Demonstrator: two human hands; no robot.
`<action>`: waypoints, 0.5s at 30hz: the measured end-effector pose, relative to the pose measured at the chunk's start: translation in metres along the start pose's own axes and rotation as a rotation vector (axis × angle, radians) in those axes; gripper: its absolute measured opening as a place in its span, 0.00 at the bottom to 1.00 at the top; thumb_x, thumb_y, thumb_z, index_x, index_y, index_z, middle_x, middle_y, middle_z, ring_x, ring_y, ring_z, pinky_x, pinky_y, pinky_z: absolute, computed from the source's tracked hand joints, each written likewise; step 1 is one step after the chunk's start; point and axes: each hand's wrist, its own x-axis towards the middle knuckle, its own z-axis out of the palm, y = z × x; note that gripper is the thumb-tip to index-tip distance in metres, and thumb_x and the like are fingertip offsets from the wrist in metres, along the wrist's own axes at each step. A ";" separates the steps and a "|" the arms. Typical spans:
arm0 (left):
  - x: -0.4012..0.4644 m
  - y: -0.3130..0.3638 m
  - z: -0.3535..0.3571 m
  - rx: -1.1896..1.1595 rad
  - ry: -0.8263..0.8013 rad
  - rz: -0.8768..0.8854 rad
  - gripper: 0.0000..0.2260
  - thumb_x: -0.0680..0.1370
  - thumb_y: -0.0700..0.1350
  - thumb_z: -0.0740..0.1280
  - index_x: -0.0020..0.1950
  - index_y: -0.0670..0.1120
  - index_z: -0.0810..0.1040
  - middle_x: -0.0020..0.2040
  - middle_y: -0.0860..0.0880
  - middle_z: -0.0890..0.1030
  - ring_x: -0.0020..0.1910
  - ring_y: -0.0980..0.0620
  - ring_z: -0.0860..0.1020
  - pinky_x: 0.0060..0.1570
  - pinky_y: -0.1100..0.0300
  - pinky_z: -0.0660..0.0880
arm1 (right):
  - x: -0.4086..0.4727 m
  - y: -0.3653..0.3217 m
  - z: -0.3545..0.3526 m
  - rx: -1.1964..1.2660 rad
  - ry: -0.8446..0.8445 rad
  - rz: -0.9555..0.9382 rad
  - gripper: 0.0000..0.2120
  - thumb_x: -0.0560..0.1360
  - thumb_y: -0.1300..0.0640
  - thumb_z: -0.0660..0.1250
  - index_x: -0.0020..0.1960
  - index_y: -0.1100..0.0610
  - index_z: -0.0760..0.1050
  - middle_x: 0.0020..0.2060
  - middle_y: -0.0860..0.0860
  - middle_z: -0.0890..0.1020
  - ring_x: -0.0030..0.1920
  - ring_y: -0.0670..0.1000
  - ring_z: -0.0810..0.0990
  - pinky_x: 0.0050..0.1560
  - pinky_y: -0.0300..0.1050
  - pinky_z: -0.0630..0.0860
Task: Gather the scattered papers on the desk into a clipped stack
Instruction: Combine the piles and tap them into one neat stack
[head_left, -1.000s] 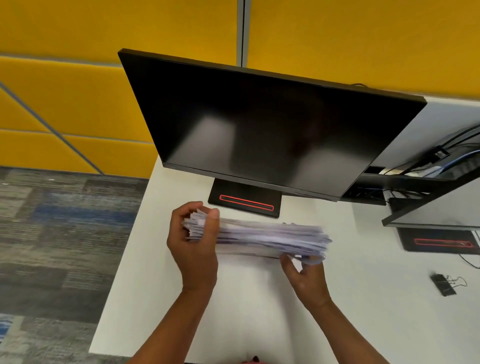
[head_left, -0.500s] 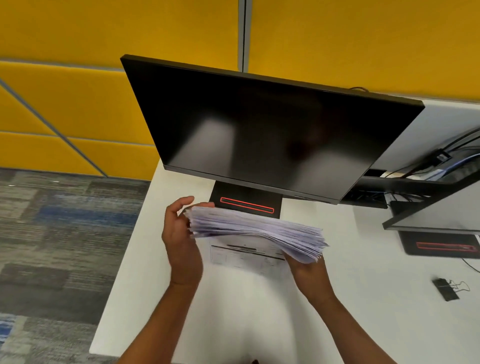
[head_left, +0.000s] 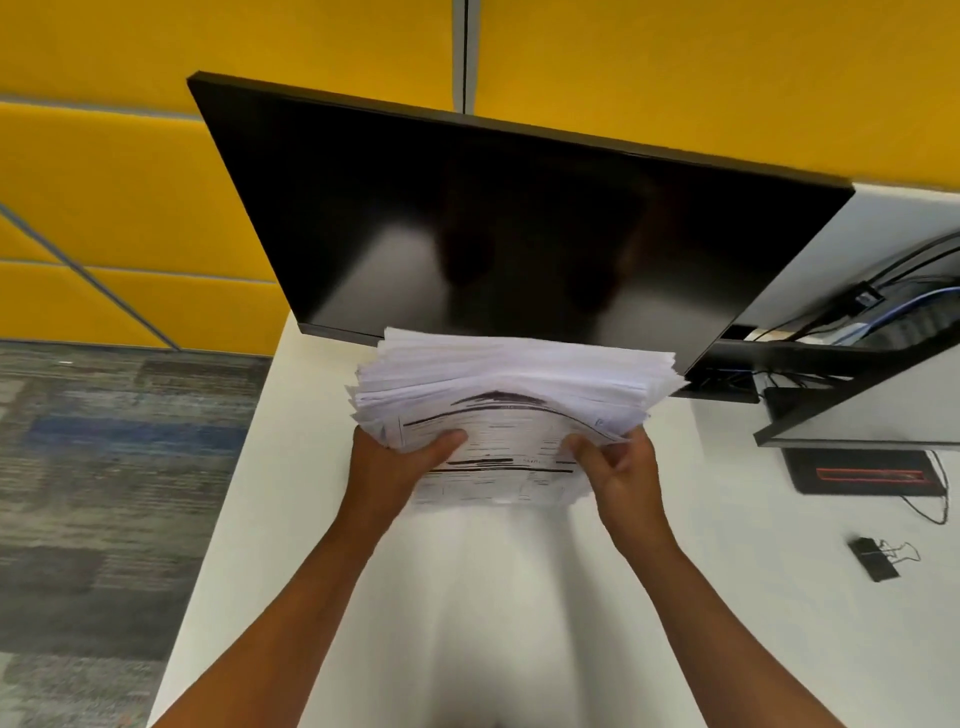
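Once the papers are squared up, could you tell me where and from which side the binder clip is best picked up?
Take the binder clip by its black body, coming from above. It lies flat on the desk, right of the right hand, with its wire handles pointing right, away from the hands. The body's two long sides look clear for thumb and fingers, and that probably leaves the handles free to squeeze afterwards.

A: How is the light?

B: Bright and even, as from overhead. The white counter (head_left: 727, 597) is washed pale, with a soft shadow between the forearms.

A: Any glare?

B: Hazy grey reflections lie across the black flat monitor screen (head_left: 519, 223), with darker shapes among them.

A: Sharpness?

B: Soft overall. The print on the thick white paper stack (head_left: 514, 384) is smeared and unreadable. Wide-angle distortion slants the yellow wall panels (head_left: 130, 182) and stretches the edges.
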 end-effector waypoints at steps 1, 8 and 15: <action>-0.002 -0.001 0.000 0.016 -0.023 0.013 0.28 0.65 0.44 0.81 0.63 0.54 0.77 0.54 0.60 0.84 0.55 0.61 0.81 0.51 0.66 0.79 | -0.004 0.001 0.000 0.008 0.038 -0.020 0.20 0.74 0.61 0.68 0.66 0.64 0.73 0.53 0.56 0.83 0.51 0.46 0.83 0.48 0.34 0.78; -0.027 -0.082 -0.025 0.107 -0.070 -0.321 0.26 0.69 0.54 0.80 0.63 0.52 0.76 0.62 0.34 0.76 0.56 0.37 0.78 0.53 0.45 0.79 | -0.017 0.030 0.020 -0.024 0.060 0.180 0.13 0.81 0.75 0.57 0.52 0.61 0.76 0.37 0.42 0.85 0.41 0.36 0.82 0.48 0.31 0.77; -0.028 -0.015 0.007 0.021 0.142 -0.023 0.31 0.61 0.51 0.80 0.63 0.48 0.79 0.54 0.53 0.85 0.53 0.55 0.83 0.50 0.60 0.81 | -0.020 0.003 0.025 0.054 0.144 0.003 0.06 0.71 0.64 0.66 0.47 0.56 0.76 0.37 0.40 0.80 0.37 0.39 0.78 0.41 0.32 0.75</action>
